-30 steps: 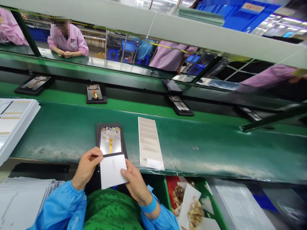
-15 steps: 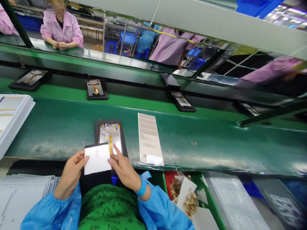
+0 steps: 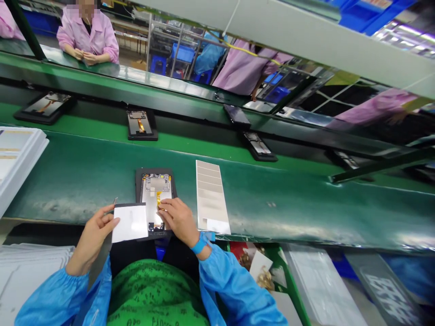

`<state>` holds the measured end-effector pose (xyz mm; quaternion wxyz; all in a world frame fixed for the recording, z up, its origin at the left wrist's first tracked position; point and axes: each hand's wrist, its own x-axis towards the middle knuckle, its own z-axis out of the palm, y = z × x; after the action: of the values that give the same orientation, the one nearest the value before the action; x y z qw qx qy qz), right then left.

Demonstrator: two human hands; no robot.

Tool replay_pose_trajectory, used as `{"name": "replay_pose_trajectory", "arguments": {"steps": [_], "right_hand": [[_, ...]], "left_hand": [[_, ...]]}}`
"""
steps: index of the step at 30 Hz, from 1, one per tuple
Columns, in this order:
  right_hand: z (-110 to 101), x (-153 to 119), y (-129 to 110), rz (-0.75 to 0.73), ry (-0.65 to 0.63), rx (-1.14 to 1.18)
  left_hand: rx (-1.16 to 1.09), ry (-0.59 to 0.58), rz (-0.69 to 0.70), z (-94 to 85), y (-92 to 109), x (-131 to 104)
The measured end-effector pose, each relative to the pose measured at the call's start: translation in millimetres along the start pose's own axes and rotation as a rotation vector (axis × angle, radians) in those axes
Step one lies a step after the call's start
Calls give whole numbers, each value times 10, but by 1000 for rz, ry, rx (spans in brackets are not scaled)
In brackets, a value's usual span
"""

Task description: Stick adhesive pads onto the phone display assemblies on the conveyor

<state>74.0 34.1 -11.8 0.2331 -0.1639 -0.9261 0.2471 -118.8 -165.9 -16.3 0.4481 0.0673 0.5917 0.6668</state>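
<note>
My left hand (image 3: 97, 231) pinches the left edge of a flat white battery (image 3: 129, 224), which has a dark strip along its top and a short wire at its upper left corner. The battery is held just left of an opened tablet (image 3: 148, 199) and overlaps its lower left edge. The tablet lies in a black tray (image 3: 138, 176), with its circuit board at the far end. My right hand (image 3: 180, 219) is over the tablet, fingertips closed on the orange flex cable (image 3: 158, 198) in its middle; the fingers partly cover that cable.
A sheet of pale stickers (image 3: 212, 194) lies right of the tablet. Several opened tablets (image 3: 141, 123) stand on the green belt (image 3: 190, 145) beyond. White trays (image 3: 23, 167) are stacked at left. Below the bench edge is a green bin (image 3: 295, 294) of scraps. A person in pink (image 3: 90, 40) sits opposite.
My right hand has let go of the battery and moved onto the tablet's orange flex cable. My left hand has carried the battery a little left, uncovering the tablet's lower part.
</note>
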Motion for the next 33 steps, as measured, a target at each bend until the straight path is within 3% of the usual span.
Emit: {"name": "replay_pose_trajectory", "arguments": {"steps": [4,7,10,15,18,22,33], "right_hand": [[-99,108,67,185,139,266],[-144,112,77,230,140,338],[-146,-10,79,212,108,356],[-139,-345,96,225,101,315],[-139,-468,84,151,70,216],[-120,-484,67,36,7,112],[-85,-458,121,-30,27,3]], "left_hand": [[106,-144,30,282,-1,196],[212,-224,58,504,-22,359],[302,-226,90,639,-41,462],[358,-200,87,682,-32,497],[385,-179,91,687,-26,494],[418,-164,101,707,-23,492],[499,-152,111,746,-3,492]]}}
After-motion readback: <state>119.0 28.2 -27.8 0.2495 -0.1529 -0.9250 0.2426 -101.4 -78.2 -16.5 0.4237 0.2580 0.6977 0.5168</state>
